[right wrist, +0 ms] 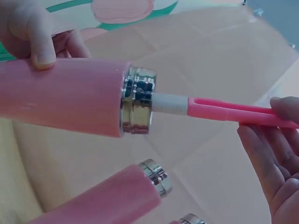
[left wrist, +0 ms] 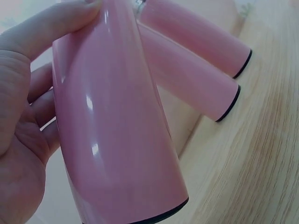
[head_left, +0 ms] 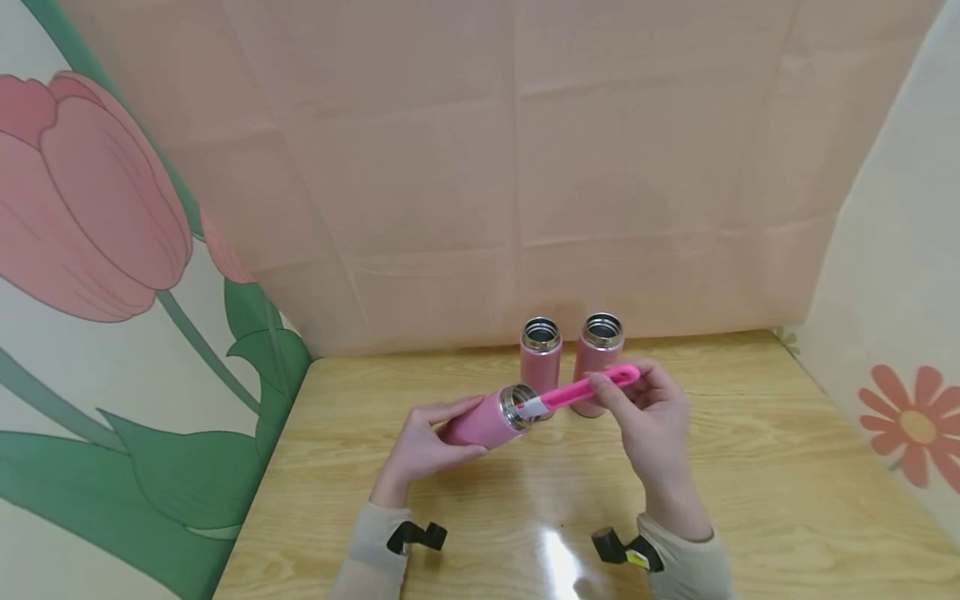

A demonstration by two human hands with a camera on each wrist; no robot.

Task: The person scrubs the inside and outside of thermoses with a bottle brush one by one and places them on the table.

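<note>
Tilted above the table, a pink thermos flask point(head_left: 483, 419) with a bare steel mouth is gripped round its body by my left hand point(head_left: 431, 442). Its black-edged base shows in the left wrist view. My right hand point(head_left: 656, 412) pinches the bright pink handle of a bottle brush point(head_left: 573, 392) between thumb and fingers. The brush's white neck point(right wrist: 170, 103) enters the flask's mouth in the right wrist view; its head is hidden inside. Behind stand two more lidless pink thermos flasks, a left one point(head_left: 540, 367) and a right one point(head_left: 592, 354), both upright.
The wooden table point(head_left: 337, 467) reaches back to a creased peach cloth point(head_left: 420, 183). A tulip-patterned panel point(head_left: 97, 208) borders the left side, and a panel with a red flower point(head_left: 917, 425) borders the right. The two upright flasks stand close together near the back edge.
</note>
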